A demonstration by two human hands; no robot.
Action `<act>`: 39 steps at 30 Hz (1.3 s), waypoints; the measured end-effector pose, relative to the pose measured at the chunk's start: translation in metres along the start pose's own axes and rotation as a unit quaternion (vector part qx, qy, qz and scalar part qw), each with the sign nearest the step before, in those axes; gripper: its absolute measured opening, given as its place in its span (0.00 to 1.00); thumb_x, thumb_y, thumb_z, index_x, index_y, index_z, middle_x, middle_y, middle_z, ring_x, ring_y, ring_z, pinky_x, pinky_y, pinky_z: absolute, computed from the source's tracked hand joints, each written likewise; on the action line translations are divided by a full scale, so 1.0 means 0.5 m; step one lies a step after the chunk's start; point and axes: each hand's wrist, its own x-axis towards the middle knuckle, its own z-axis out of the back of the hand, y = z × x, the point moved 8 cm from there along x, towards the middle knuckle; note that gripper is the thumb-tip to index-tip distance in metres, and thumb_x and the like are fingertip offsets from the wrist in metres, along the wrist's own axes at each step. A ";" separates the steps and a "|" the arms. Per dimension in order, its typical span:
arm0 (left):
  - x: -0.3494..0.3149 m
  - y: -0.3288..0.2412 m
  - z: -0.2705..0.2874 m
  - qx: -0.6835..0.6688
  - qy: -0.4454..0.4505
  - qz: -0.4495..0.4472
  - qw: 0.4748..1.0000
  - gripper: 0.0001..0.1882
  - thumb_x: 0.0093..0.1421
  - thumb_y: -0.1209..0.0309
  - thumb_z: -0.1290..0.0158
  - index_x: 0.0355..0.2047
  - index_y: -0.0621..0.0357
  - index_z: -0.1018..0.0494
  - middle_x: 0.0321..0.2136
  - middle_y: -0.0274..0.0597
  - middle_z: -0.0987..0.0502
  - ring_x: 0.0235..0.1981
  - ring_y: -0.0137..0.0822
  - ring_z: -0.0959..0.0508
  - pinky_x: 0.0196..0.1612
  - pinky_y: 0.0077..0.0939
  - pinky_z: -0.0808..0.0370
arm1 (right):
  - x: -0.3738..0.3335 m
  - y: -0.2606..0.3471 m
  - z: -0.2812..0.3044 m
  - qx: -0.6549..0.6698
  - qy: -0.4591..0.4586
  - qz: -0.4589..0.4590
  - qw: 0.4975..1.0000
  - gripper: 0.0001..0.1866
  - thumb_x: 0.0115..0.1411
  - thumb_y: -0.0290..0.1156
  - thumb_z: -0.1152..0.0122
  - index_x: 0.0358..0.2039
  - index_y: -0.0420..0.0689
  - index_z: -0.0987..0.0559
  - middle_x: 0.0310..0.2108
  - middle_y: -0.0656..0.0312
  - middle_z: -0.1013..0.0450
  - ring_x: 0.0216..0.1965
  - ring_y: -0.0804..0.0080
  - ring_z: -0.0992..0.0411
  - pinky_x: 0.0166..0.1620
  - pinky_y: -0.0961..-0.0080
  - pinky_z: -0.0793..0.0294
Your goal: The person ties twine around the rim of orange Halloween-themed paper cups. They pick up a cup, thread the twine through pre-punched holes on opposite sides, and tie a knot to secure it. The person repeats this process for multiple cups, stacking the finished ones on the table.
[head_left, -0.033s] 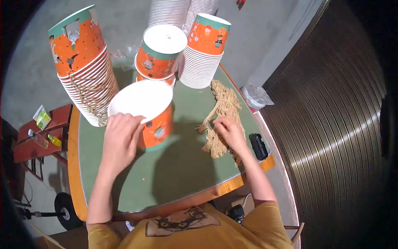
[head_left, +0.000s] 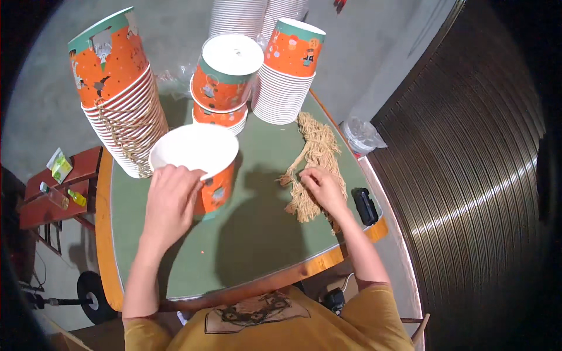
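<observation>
My left hand grips the near rim of an orange and green paper bucket with a white inside. Thumb and fingers pinch the rim, and the bucket's mouth faces up and leans toward me. On the right, my right hand rests at a bundle of tan cords, its thumb and fingers drawn together over the strands. Whether a strand lies between those fingertips is too small to tell. The bundle is tied around its upper part, with loose ends spreading below.
A tall stack of paper buckets with cords draped over it stands at left. Upside-down stacked buckets stand at the back right, beside a shorter stack. A black case lies near the green table's right edge.
The bucket in my left hand has come down and slightly left, toward me, uncovering more of the short stack behind it. My right hand has barely shifted.
</observation>
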 end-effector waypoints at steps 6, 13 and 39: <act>-0.054 -0.036 -0.025 0.076 0.000 -0.039 0.996 0.15 0.53 0.78 0.45 0.42 0.56 0.28 0.31 0.43 0.31 0.37 0.46 0.31 0.47 0.42 0.36 | 0.009 -0.036 -0.062 -0.004 0.038 -0.039 0.998 0.08 0.53 0.32 0.39 0.26 0.39 0.23 0.24 0.57 0.28 0.29 0.62 0.29 0.37 0.68 0.30; -0.078 -0.049 -0.040 0.094 -0.008 -0.038 0.995 0.17 0.52 0.78 0.44 0.44 0.55 0.28 0.34 0.43 0.30 0.42 0.46 0.29 0.54 0.48 0.37 | 0.004 -0.067 -0.067 0.098 0.010 -0.131 0.986 0.07 0.52 0.28 0.41 0.24 0.38 0.26 0.23 0.57 0.30 0.27 0.63 0.29 0.33 0.67 0.30; -0.331 -0.035 -0.196 -0.667 0.083 0.457 0.582 0.08 0.68 0.71 0.54 0.43 0.61 0.31 0.31 0.39 0.24 0.30 0.28 0.24 0.32 0.18 0.27 | -0.181 0.336 -0.220 0.456 0.289 -0.185 0.821 0.08 0.61 0.32 0.40 0.33 0.40 0.22 0.25 0.69 0.26 0.30 0.88 0.31 0.33 0.85 0.31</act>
